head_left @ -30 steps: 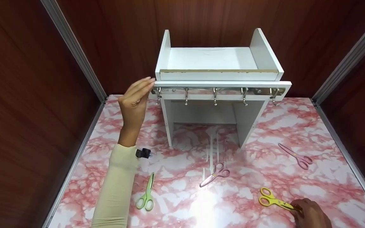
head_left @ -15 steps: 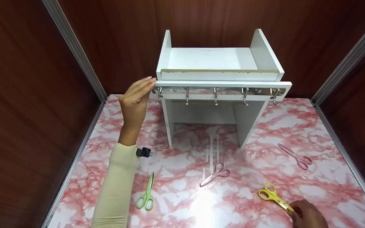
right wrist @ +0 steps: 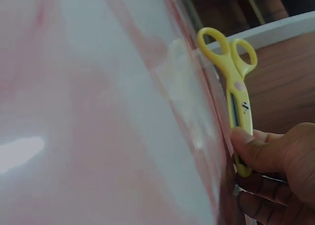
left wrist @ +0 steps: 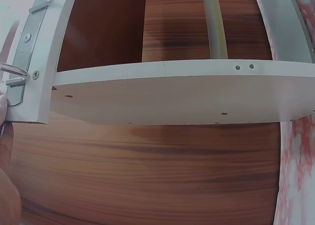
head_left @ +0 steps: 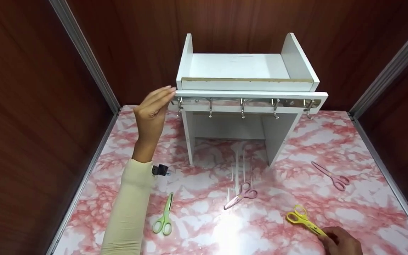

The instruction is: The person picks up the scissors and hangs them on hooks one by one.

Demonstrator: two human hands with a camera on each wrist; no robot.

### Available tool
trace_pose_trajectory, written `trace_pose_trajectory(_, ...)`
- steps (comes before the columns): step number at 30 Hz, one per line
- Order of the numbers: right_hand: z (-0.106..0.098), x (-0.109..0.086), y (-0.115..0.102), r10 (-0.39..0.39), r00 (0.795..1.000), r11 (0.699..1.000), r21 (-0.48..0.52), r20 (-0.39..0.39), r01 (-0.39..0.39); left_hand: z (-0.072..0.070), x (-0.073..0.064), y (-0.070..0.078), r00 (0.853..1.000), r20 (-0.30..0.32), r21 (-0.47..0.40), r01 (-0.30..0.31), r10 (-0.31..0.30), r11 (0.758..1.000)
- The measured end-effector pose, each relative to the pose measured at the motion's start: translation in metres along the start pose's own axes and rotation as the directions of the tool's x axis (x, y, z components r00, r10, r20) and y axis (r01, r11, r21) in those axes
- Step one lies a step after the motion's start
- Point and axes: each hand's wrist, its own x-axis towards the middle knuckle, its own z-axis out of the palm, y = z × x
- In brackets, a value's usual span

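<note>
My left hand (head_left: 153,106) reaches up to a white shelf unit, its extended fingers touching the upper left end of the hook rail (head_left: 248,94). In the left wrist view only part of that hand (left wrist: 6,185) shows beside the rail end (left wrist: 42,94); the thumb is not clearly seen. At the lower right, my right hand (head_left: 342,241) holds yellow scissors (head_left: 305,220) by the blade end, handles pointing away. The right wrist view shows the thumb pinching the blades of the scissors (right wrist: 238,82), the other fingers curled beneath.
Light green scissors (head_left: 166,214) lie at the front left. Pink scissors (head_left: 241,196) lie in front of the shelf unit (head_left: 221,85), and another pink pair of scissors (head_left: 331,176) lies to the right. The marbled table (head_left: 197,241) is enclosed by dark wood walls (head_left: 23,124).
The yellow scissors have turned slightly and shifted left with my right hand, their handles swinging away from me. My left hand has stayed at the rail end.
</note>
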Motion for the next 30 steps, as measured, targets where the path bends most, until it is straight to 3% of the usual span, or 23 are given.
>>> trace_pose_trajectory(4, 0.01, -0.001, -0.008, -0.012, 0.991, 0.998, 0.061, -0.133, 0.02, -0.001, 0.001, 0.001, 1.0, 0.006, -0.004, 0.0, 0.0, 1.0)
trace_pose_trajectory(8, 0.02, -0.001, -0.019, -0.039, 0.96, 0.995, 0.08, -0.276, 0.063, -0.003, 0.0, 0.001, 1.0, 0.005, 0.006, 0.0, 0.0, 1.0)
trace_pose_trajectory(13, 0.027, 0.0, -0.036, -0.038, 0.926, 0.977, 0.179, -0.375, 0.113, -0.003, 0.0, 0.001, 1.0, 0.021, 0.006, 0.008, -0.008, 1.0)
trace_pose_trajectory(22, 0.018, 0.002, -0.063, -0.041, 0.898, 0.935, 0.3, -0.438, 0.189, -0.002, 0.002, 0.001, 1.0, 0.018, -0.005, -0.002, 0.002, 1.0)
trace_pose_trajectory(30, 0.002, 0.0, -0.085, -0.016, 0.901, 0.889, 0.407, -0.434, 0.211, -0.003, 0.001, 0.001, 1.0, 0.016, 0.0, -0.004, 0.004, 1.0)
